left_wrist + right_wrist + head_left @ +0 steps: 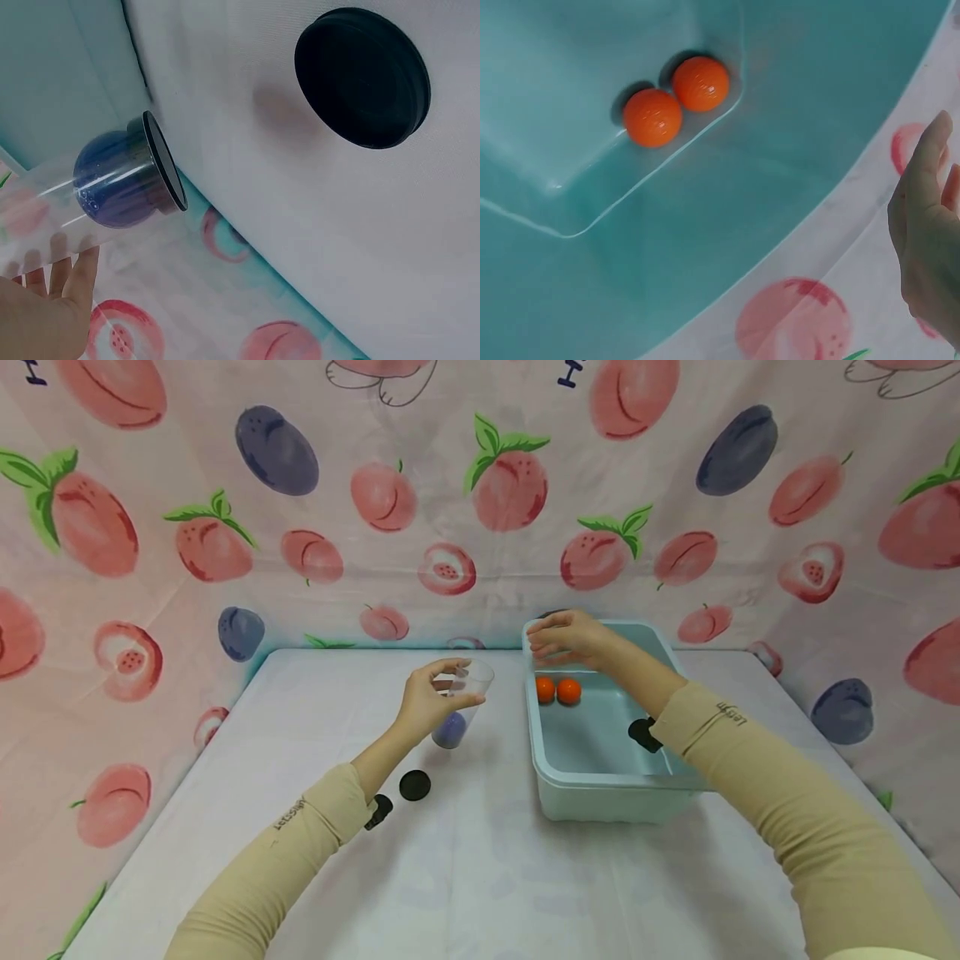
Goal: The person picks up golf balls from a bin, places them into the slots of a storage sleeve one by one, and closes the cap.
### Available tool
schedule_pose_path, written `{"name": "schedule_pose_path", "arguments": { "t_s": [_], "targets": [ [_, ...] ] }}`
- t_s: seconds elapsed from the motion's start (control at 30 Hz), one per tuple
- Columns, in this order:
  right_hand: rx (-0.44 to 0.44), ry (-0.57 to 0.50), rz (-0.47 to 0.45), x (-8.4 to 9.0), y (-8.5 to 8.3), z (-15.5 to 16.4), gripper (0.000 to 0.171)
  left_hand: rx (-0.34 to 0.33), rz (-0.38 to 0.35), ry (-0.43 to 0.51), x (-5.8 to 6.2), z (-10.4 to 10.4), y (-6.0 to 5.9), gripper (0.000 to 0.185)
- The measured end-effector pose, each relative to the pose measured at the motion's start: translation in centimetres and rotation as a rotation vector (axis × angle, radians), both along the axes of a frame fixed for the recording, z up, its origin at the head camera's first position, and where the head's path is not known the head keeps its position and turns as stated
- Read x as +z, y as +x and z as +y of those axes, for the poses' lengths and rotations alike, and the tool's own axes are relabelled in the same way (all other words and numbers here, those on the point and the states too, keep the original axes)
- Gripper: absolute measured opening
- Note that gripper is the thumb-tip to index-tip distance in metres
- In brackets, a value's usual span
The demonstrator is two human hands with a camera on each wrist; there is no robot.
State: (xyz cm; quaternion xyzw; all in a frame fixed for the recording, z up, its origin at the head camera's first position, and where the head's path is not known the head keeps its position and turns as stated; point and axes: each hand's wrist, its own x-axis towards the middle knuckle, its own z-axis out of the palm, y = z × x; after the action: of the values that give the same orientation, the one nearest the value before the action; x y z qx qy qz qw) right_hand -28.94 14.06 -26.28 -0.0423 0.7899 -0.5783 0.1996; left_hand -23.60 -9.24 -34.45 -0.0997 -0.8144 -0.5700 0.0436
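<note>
Gripping a clear plastic cup (pixel 463 702) from above with the left hand (pixel 432 697), fingers and thumb curled round its rim. Holding the cup upright at the middle of the white table (pixel 465 868), just left of the basin; whether its base is touching the table cannot be told. Showing, in the left wrist view, a blue ball (pixel 112 180) sitting inside the cup against its dark bottom. Lying flat on the table near the left forearm, nearer the person than the cup, a round black lid (pixel 415 785), apart from the cup.

Hovering with the right hand (pixel 572 639) over the far left corner of a light teal basin (pixel 600 777), fingers relaxed and nearly straight, holding nothing; whether the fingertips are touching the rim cannot be told. Resting in the basin, against its far left wall and just below the hand, two orange balls (pixel 557 691), side by side and touching each other. Standing on the right half of the table, the basin, its left wall near the cup but apart from it.

Hanging behind and on both sides of the table, a pale pink cloth (pixel 225 527) printed with peaches and plums.
</note>
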Motion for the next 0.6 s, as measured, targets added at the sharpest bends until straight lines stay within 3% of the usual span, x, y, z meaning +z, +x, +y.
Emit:
{"name": "schedule_pose_path", "arguments": {
  "t_s": [0.6],
  "targets": [
    [0.022,0.122,-0.006,-1.6,-1.2,2.8,0.041,-0.005,-0.01,0.051,0.3,-0.3,0.4,0.054]
  ]
}}
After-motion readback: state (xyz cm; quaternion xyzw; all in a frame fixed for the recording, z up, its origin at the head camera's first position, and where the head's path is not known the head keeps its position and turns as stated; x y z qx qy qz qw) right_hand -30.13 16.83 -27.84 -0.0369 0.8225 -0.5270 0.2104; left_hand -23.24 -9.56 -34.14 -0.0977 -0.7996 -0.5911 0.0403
